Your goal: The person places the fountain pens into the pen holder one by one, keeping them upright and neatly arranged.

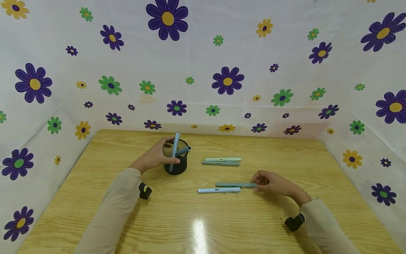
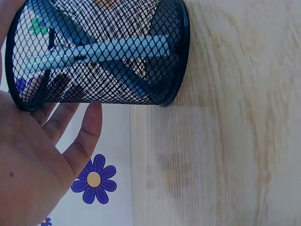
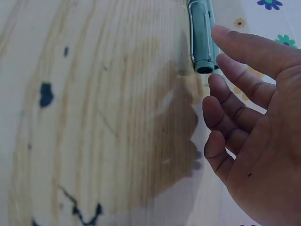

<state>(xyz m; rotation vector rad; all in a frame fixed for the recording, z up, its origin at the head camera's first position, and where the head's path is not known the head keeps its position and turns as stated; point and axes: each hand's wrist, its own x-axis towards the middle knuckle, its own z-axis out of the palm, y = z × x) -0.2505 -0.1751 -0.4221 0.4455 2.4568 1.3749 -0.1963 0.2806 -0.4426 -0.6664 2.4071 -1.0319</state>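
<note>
Mesh pen cup [image 1: 182, 166] stands upright on the table [image 1: 165, 218], short of its back edge; I grip its side with the left hand [image 1: 155, 155]. My right hand [image 1: 273, 183] sits at the green pen's [image 1: 233, 185] clip end, grasp indeterminable. Open table surface separates cup and pen.

On one wooden table [image 1: 158, 222] we count one black mesh cup [image 1: 182, 168] at left holding two pens [image 1: 174, 145], two far pens [image 1: 223, 159] and two near pens [image 1: 219, 190], six in all, plus one left hand [image 1: 153, 155], one right hand [image 1: 276, 183], two sleeves [image 1: 114, 204] and two black wrist devices [image 1: 294, 223]
</note>
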